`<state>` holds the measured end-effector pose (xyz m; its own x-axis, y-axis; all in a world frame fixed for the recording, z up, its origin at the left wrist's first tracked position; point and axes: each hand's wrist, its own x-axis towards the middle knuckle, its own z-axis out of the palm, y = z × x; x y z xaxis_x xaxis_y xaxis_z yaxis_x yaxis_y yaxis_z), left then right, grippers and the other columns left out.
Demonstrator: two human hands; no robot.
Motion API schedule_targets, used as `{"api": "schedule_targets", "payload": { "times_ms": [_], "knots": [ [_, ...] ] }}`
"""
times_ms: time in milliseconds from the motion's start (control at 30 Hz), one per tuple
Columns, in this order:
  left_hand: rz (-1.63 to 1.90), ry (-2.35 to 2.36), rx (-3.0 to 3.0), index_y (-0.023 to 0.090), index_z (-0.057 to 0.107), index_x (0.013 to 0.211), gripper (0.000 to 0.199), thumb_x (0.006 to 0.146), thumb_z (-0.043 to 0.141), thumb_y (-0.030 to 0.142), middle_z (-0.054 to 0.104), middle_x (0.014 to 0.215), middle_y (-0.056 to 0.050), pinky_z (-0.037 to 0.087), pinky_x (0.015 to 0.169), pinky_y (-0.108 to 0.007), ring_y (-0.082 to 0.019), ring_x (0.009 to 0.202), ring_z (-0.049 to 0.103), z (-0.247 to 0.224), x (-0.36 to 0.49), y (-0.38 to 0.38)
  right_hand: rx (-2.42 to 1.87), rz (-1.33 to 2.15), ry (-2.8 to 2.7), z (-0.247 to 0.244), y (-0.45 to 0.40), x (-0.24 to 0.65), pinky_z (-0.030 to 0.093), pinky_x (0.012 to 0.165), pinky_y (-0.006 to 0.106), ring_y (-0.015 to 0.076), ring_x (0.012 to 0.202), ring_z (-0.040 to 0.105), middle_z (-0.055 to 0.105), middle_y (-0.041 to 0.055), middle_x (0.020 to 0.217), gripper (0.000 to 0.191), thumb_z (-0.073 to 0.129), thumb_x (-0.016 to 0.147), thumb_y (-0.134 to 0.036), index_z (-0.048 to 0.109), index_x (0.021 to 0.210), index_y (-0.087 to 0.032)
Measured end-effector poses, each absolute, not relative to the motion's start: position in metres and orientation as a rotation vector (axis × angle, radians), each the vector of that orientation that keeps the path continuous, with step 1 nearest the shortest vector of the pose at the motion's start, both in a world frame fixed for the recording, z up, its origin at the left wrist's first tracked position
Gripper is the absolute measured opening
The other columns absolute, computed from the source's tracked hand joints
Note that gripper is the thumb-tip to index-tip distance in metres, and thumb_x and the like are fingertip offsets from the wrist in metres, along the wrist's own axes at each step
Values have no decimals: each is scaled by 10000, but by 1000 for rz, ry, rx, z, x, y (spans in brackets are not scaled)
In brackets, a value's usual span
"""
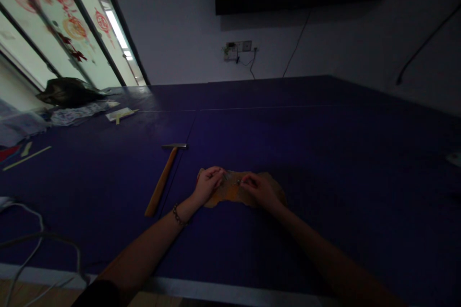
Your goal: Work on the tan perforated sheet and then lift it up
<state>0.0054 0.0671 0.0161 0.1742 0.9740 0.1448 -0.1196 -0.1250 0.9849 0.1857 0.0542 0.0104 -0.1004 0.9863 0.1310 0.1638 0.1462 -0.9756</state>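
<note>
A brown, irregularly edged flat piece [232,194] lies on the dark blue table, with small metallic bits on its middle. Over its left part rests my left hand [209,183], a bracelet on the wrist, its fingers bent together near the metallic bits; what they hold is too small to name. My right hand [260,189] is above the right part, thumb and fingertips pinched beside a small shiny bit; anything between them is too small to make out. To the left of my left hand lies a hammer [166,177] with a wooden handle, its metal head pointing away.
White cables [39,230] loop over the table's near left edge. Farther left are a yellow strip [27,158], papers, a small white packet [120,114] and a dark bag [70,92]. Behind the table [306,129] is a wall with sockets [238,50] and a black screen.
</note>
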Motion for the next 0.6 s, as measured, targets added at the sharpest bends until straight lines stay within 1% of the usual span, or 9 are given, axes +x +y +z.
{"api": "schedule_targets", "payload": {
  "times_ms": [133,267,367,467,600],
  "knots": [
    [1189,863,1167,145,518,635,291,733,566,415,326,367,89,139,392,-194,-39,346,222,17,3,71,-1151,1176,-1318,13,54,189,286,502,237,112,521,408,461,-60,533,112,663,557,-250,559,565,-208],
    [1111,806,1142,123,551,665,258,719,603,370,348,398,80,157,397,-183,-31,364,246,17,2,73,-1087,1286,-1087,13,59,197,201,389,220,76,404,280,350,-84,494,191,621,610,-366,498,617,-220],
    [1130,720,978,117,544,667,198,743,594,293,356,438,69,187,392,-165,-27,376,260,18,-3,77,-1009,1364,-963,13,62,201,170,351,222,71,377,226,277,-84,481,263,553,650,-389,383,537,-222],
    [1128,606,682,116,523,674,177,823,485,202,312,461,68,205,365,-139,-25,361,248,24,-9,80,-950,1424,-873,14,63,202,174,338,226,70,368,222,246,-78,473,303,522,651,-346,294,493,-223],
    [1094,468,346,127,461,649,299,903,309,168,264,480,66,237,343,-116,-24,340,256,39,-14,80,-919,1454,-771,14,62,200,231,355,235,86,392,309,320,-53,480,251,523,629,-308,328,500,-218]
  ]
}}
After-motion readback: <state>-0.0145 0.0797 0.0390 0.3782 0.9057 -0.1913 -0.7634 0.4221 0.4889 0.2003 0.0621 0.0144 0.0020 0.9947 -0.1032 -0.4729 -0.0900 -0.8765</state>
